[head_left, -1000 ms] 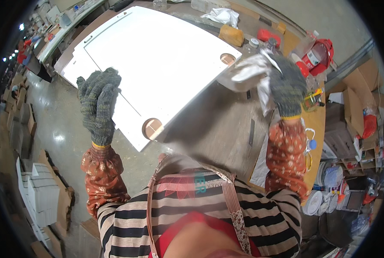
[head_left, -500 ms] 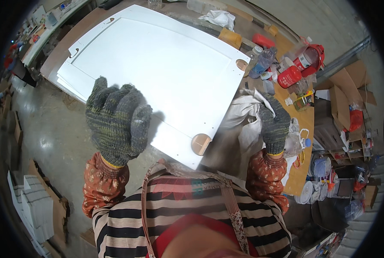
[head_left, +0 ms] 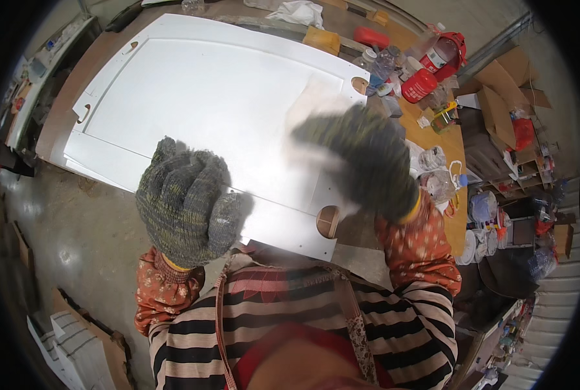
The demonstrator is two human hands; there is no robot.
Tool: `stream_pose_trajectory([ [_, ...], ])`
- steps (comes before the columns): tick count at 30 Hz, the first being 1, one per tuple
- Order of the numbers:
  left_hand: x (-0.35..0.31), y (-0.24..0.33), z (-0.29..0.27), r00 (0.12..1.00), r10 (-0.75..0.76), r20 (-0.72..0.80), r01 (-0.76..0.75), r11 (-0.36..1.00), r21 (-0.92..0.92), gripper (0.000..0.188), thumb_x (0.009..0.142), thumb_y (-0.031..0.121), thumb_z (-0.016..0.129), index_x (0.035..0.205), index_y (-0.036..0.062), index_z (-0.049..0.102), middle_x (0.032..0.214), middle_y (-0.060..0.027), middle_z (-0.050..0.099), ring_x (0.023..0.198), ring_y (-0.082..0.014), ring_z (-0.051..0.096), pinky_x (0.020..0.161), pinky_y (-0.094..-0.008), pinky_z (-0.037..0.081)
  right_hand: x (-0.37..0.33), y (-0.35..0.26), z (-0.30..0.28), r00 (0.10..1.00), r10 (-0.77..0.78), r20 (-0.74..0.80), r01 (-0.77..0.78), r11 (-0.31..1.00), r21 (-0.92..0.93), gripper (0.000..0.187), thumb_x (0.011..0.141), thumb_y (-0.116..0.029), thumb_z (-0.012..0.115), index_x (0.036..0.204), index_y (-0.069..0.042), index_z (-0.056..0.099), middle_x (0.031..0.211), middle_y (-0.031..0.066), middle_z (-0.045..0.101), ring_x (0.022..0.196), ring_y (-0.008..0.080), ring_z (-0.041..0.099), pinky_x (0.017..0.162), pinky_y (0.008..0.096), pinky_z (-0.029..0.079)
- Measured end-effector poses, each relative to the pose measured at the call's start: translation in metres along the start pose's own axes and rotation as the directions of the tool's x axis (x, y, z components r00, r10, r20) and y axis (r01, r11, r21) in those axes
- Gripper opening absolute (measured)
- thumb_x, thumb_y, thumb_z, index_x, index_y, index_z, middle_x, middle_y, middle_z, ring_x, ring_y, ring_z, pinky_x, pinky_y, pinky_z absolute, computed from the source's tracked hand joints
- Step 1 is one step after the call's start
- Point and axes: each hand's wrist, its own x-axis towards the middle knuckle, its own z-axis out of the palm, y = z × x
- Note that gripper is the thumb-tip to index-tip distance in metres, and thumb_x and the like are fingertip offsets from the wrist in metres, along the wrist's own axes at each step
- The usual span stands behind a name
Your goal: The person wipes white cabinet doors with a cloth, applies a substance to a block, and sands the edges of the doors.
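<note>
A white board [head_left: 192, 97] with a grooved frame line and round cut-outs lies before me on top of at least one more white piece. My right hand [head_left: 374, 159], in a dark knitted glove, is over its right part, smeared by motion. A white cloth [head_left: 309, 110], also blurred, is in that hand and spread across the board's surface. My left hand [head_left: 186, 201], gloved the same way, is at the board's near left edge with its fingers curled. Whatever it may hold is hidden beneath the glove.
Beyond the board's right end, a tabletop [head_left: 455, 231] carries bottles, a red jar [head_left: 419, 86] and a yellow block [head_left: 321, 40]. Cardboard boxes [head_left: 498, 117] stand farther right. White panels [head_left: 75, 344] lean at the lower left.
My right hand has brought the cloth from beside the board's right edge leftward onto its surface. The board appears lower and slightly turned in view; my left hand stays at its near edge.
</note>
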Motion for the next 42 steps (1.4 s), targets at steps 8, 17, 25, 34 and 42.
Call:
stream_pose_trajectory([
  [8, -0.005, -0.003, -0.004, 0.997, -0.059, 0.042, 0.062, 0.995, -0.078, 0.041, 0.081, 0.026, 0.065, 0.114, 0.0035, 0.055, 0.109, -0.0125, 0.059, 0.101, -0.0323, 0.057, 0.094, -0.0520, 0.043, -0.065, 0.068, 0.029, 0.722, 0.356, -0.593, -0.580, 0.779, -0.238, 0.018, 0.086, -0.019, 0.059, 0.100, -0.011, 0.067, 0.096, 0.0082, 0.067, 0.086, 0.0207, 0.064, 0.077, 0.0329, 0.050],
  [17, -0.002, 0.004, -0.005, 0.999, -0.049, 0.010, 0.049, 0.999, -0.007, 0.032, 0.089, 0.025, 0.050, 0.109, 0.0025, 0.060, 0.108, -0.0143, 0.060, 0.102, -0.0337, 0.056, 0.097, -0.0505, 0.042, -0.148, 0.032, 0.106, 0.696, 0.704, 0.144, -0.718, 0.685, 0.125, 0.034, 0.082, -0.025, 0.059, 0.113, -0.009, 0.059, 0.109, 0.0132, 0.062, 0.093, 0.0293, 0.061, 0.083, 0.0392, 0.048],
  [25, -0.001, 0.007, -0.007, 0.990, -0.120, 0.073, 0.122, 0.992, -0.022, 0.032, 0.091, 0.018, 0.044, 0.108, -0.0035, 0.061, 0.104, -0.0166, 0.063, 0.103, -0.0347, 0.056, 0.096, -0.0484, 0.042, -0.165, 0.005, 0.068, 0.604, 0.797, -0.026, -0.753, 0.581, 0.307, 0.029, 0.087, -0.026, 0.057, 0.110, -0.008, 0.062, 0.106, 0.0099, 0.064, 0.096, 0.0270, 0.061, 0.085, 0.0368, 0.047],
  [34, -0.015, -0.004, 0.004, 0.988, -0.150, 0.023, 0.152, 0.984, -0.097, 0.034, 0.095, 0.021, 0.042, 0.106, -0.0049, 0.061, 0.106, -0.0177, 0.061, 0.101, -0.0317, 0.058, 0.090, -0.0447, 0.047, -0.259, 0.013, 0.068, 0.388, 0.920, -0.044, -0.921, 0.389, 0.015, 0.030, 0.088, -0.033, 0.054, 0.108, -0.013, 0.063, 0.111, 0.0093, 0.062, 0.098, 0.0283, 0.060, 0.081, 0.0397, 0.047],
  [42, -0.025, -0.004, 0.004, 0.931, -0.365, 0.011, 0.362, 0.921, -0.146, 0.029, 0.090, 0.014, 0.047, 0.103, -0.0091, 0.060, 0.107, -0.0211, 0.059, 0.101, -0.0305, 0.059, 0.082, -0.0393, 0.054, -0.272, 0.037, 0.064, 0.383, 0.905, -0.182, -0.907, 0.406, 0.109, 0.029, 0.086, -0.028, 0.060, 0.106, -0.008, 0.064, 0.104, 0.0132, 0.065, 0.095, 0.0290, 0.063, 0.082, 0.0359, 0.049],
])
